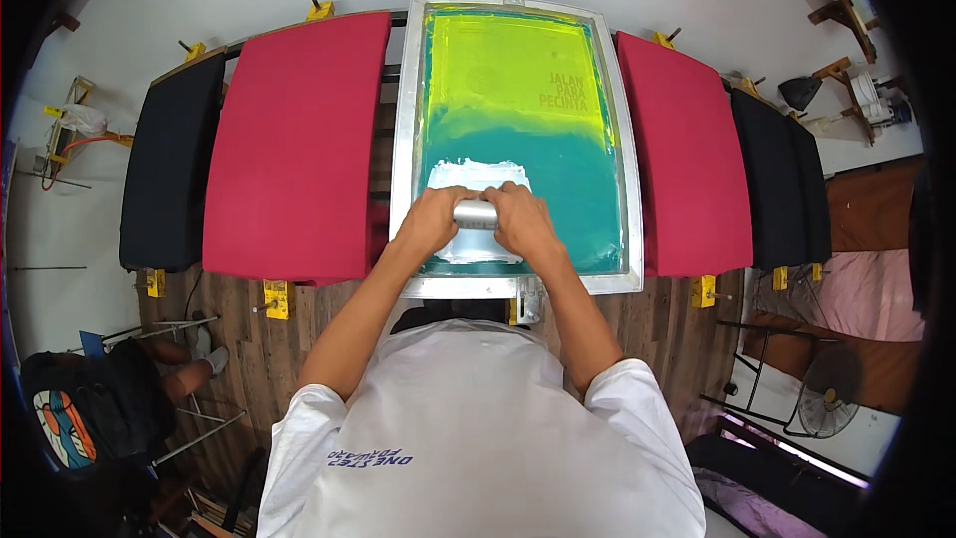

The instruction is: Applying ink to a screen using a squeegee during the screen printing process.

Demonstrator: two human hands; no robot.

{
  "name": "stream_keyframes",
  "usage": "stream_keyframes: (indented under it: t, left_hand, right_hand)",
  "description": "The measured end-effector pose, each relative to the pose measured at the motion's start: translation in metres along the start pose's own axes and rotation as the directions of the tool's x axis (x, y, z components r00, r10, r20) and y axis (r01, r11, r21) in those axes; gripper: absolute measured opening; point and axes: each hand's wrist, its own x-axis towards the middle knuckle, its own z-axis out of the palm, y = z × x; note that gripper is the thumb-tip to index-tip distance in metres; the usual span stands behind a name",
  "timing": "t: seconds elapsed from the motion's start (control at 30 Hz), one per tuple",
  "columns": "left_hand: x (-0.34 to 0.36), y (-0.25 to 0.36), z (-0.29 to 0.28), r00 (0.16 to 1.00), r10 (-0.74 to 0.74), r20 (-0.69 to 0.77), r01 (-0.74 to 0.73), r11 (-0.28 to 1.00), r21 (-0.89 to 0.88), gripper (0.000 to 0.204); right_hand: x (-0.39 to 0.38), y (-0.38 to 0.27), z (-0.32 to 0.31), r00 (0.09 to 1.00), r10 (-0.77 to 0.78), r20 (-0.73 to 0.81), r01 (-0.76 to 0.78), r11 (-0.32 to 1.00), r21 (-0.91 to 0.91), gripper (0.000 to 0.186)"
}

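My left hand point(431, 219) and my right hand point(522, 217) are both closed around a silver squeegee handle point(476, 214), one at each end. The squeegee stands low on a screen-printing frame point(631, 210), near the edge closest to me. White ink point(478, 174) lies in a thick patch around the squeegee, with a ragged upper edge. Above it the screen mesh point(578, 165) is teal, turning yellow-green point(498, 60) toward the far end, where faint lettering shows. The squeegee's blade is hidden by the handle and ink.
Red fabric-covered boards point(294, 150) point(687, 160) flank the frame, with black ones point(171, 165) farther out. Yellow clamps point(278, 299) hold the boards' ends. A fan point(831, 389) stands at lower right. At lower left a person's legs point(194, 376) show beside a black item with an orange graphic point(65, 429).
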Motion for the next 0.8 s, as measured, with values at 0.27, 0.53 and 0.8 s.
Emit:
stream_keyframes:
  t: [0.27,0.53,0.8]
  left_hand:
    - [-0.082,0.014,0.033,0.983,0.143,-0.116,-0.141,0.99,0.025,0.052]
    - [-0.035,0.019,0.005,0.997,0.064,-0.04,-0.066,0.997,-0.044,0.056]
    - [-0.056,0.007,0.026,0.977,0.169,-0.126,-0.169,0.986,0.015,0.05]
  right_hand:
    - [-0.081,-0.021,0.022,0.999,0.012,-0.039,-0.01,0.999,0.041,0.043]
    - [-0.03,-0.012,-0.011,1.0,-0.013,-0.019,0.013,1.0,-0.022,0.042]
    - [-0.057,-0.012,0.018,0.987,-0.046,-0.153,0.05,0.999,0.018,0.041]
